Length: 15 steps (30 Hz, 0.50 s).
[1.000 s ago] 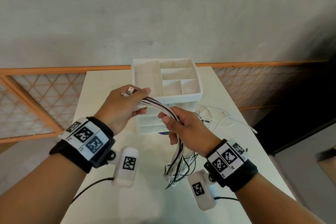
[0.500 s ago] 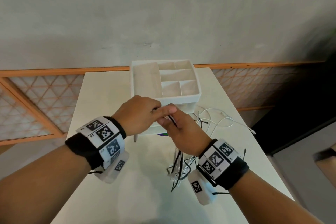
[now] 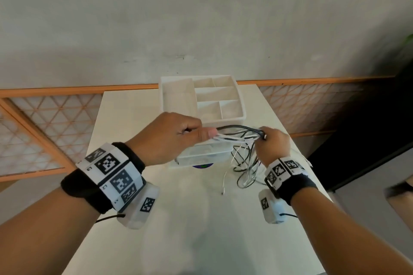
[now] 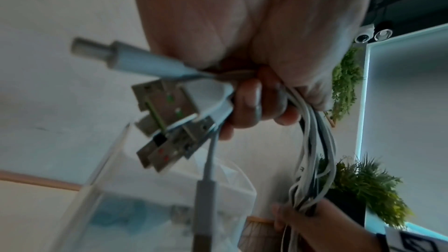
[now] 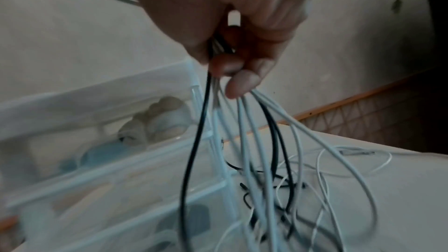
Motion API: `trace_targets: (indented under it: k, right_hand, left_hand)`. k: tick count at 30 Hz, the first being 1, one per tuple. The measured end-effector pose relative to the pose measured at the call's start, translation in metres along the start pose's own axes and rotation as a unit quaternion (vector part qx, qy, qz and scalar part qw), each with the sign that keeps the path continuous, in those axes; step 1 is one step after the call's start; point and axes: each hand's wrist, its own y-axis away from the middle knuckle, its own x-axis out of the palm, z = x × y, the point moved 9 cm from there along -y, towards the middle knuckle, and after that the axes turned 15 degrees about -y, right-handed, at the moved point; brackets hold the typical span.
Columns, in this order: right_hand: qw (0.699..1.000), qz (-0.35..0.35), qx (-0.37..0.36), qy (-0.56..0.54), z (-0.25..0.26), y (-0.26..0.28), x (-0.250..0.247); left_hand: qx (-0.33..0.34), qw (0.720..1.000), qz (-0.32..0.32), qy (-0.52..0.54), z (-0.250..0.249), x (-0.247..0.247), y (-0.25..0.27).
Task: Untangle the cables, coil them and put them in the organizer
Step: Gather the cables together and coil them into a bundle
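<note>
A bundle of white and black cables (image 3: 237,135) stretches between my two hands in front of the white organizer (image 3: 202,98). My left hand (image 3: 178,136) grips the plug end; several USB plugs (image 4: 167,120) stick out of that fist. My right hand (image 3: 270,140) grips the same bundle (image 5: 218,49) further along. Below it the strands (image 5: 254,160) hang in loose loops down to the table (image 3: 190,219). The organizer's top compartments hold no cables.
The organizer has clear drawers (image 3: 203,154) below with small items inside. More thin white cable (image 5: 351,162) lies on the table to the right. An orange lattice rail (image 3: 44,118) runs behind the table, under a grey wall. Green plants (image 4: 358,185) stand at the right.
My hands met at the bundle half a second ago and have since drawn apart sideways. The cable stretch between them now lies level, and the right hand has moved right.
</note>
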Motion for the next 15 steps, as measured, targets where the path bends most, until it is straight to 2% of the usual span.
trace_targets:
  k: [2, 4, 5, 7, 9, 10, 11, 14, 15]
  right_hand:
    - [0.991, -0.102, -0.077, -0.036, 0.003, 0.005, -0.018]
    - [0.99, -0.104, -0.086, -0.03, -0.008, 0.019, -0.009]
    - [0.996, -0.06, -0.066, -0.023, -0.02, 0.026, 0.006]
    - [0.993, 0.112, 0.021, 0.001, -0.053, 0.045, 0.05]
    - [0.956, 0.286, 0.063, 0.024, -0.067, 0.07, 0.083]
    - [0.943, 0.328, 0.06, 0.019, -0.061, 0.075, 0.086]
    - [0.94, 0.338, 0.041, 0.009, -0.048, 0.074, 0.084]
    - [0.962, 0.254, -0.019, -0.097, 0.011, 0.051, 0.049]
    - [0.957, 0.245, -0.049, -0.15, 0.038, 0.049, 0.04]
  left_hand:
    - [-0.032, 0.998, 0.054, -0.008, 0.015, 0.018, 0.007]
    - [-0.074, 0.991, 0.101, -0.057, 0.037, 0.035, 0.015]
    - [-0.098, 0.985, 0.113, -0.083, 0.049, 0.043, 0.019]
    - [-0.151, 0.976, 0.11, -0.109, 0.071, 0.051, 0.026]
    - [-0.184, 0.971, 0.092, -0.123, 0.084, 0.053, 0.029]
    - [-0.195, 0.969, 0.083, -0.126, 0.086, 0.051, 0.029]
    - [-0.205, 0.968, 0.074, -0.121, 0.086, 0.048, 0.029]
    - [-0.218, 0.97, 0.041, -0.097, 0.077, 0.036, 0.019]
    - [-0.21, 0.972, 0.034, -0.096, 0.069, 0.033, 0.014]
